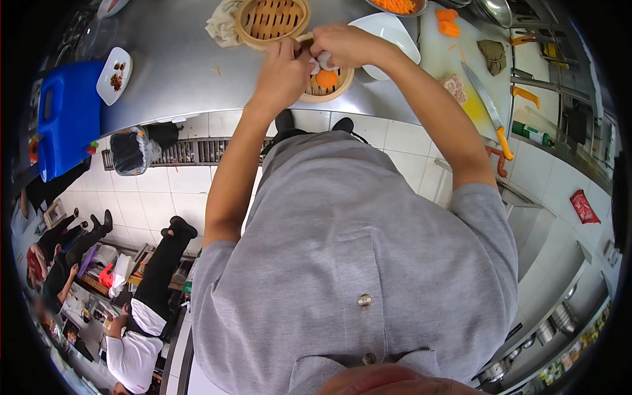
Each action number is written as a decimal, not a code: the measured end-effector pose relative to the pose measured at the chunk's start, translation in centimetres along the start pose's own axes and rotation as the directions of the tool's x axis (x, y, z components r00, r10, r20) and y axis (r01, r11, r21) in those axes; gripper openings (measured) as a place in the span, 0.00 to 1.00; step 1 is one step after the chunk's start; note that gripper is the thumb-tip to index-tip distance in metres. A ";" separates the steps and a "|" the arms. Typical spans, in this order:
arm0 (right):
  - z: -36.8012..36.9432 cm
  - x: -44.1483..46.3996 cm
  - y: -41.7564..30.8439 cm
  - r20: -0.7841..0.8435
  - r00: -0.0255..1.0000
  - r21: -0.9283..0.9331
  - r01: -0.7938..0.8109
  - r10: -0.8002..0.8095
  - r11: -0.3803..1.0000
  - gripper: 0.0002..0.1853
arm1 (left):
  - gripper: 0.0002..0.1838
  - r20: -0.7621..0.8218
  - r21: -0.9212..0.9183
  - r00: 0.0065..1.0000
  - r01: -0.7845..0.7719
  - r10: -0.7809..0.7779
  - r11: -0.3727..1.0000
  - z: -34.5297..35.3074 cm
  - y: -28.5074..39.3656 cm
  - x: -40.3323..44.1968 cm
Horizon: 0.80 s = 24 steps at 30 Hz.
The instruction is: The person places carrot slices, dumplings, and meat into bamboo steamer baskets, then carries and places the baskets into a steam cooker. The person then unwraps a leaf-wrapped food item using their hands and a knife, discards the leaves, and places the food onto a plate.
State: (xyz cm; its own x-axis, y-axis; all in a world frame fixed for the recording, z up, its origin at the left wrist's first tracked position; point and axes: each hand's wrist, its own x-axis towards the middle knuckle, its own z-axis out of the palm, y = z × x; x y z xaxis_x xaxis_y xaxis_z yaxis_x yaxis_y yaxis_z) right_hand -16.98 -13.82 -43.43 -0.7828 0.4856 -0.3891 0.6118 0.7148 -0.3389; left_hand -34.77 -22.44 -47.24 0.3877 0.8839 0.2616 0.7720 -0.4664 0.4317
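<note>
Both my hands are over a round bamboo steamer basket near the front edge of the steel counter. My left hand is at the basket's left side, its fingers closed against a whitish dumpling-like piece. From the right reaches my right hand, fingers bent down in a pinch on a pale, translucent dumpling. An orange carrot slice lies on the slats just below them. My fingers partly hide the basket's contents. Touching its back left is a second bamboo steamer piece with bare slats.
A white square dish stands right of the basket, a cloth at the left. On the cutting board lie a knife, carrot pieces and a pale lump. Several people are in the background at left.
</note>
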 end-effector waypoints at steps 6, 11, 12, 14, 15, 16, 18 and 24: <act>0.9 -1.3 1.2 -0.281 0.960 0.187 0.044 0.011 0.981 0.18 | 0.18 -0.029 -0.073 0.999 0.014 -0.017 0.997 0.0 -0.3 -0.1; 0.1 -3.3 2.6 -0.118 0.854 0.980 0.018 0.507 0.198 0.15 | 0.24 -0.026 -0.021 0.999 -0.042 0.041 0.999 -0.1 0.0 -0.4; 0.1 -4.1 3.2 -0.119 0.850 0.979 0.015 0.513 0.202 0.15 | 0.24 -0.030 -0.027 0.998 -0.047 0.047 0.999 0.1 -0.1 -0.5; 0.4 -5.8 4.1 0.173 0.916 0.972 -0.099 0.361 -0.215 0.19 | 0.25 -0.018 -0.042 0.999 -0.041 0.040 0.998 0.1 -0.3 -0.7; 0.7 -6.2 3.9 0.199 0.923 0.958 -0.113 0.329 -0.262 0.20 | 0.25 -0.018 -0.049 0.999 -0.045 0.044 0.998 0.0 -0.5 -0.7; 1.2 -6.7 3.8 0.204 0.920 0.957 -0.116 0.334 -0.264 0.20 | 0.23 -0.018 -0.053 0.999 -0.052 0.051 0.997 0.0 -0.7 -0.8; 2.0 -7.7 3.4 0.018 0.966 0.981 0.033 0.257 -0.192 0.20 | 0.22 -0.018 -0.062 0.999 -0.053 0.052 0.997 -0.6 -0.6 -0.9; 2.3 -8.9 -1.4 -0.111 0.932 0.993 0.115 0.346 0.011 0.20 | 0.22 -0.042 -0.236 0.998 0.035 -0.046 0.971 -1.8 -1.0 -1.3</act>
State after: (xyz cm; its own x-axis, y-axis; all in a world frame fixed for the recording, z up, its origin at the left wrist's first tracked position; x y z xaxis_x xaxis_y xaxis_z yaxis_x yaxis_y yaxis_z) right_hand -10.61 -20.28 -41.52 -0.5304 0.7556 -0.3844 0.0298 -0.4365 -0.8992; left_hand -36.98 -23.21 -46.42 0.3307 0.9021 0.2773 0.6444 -0.4305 0.6320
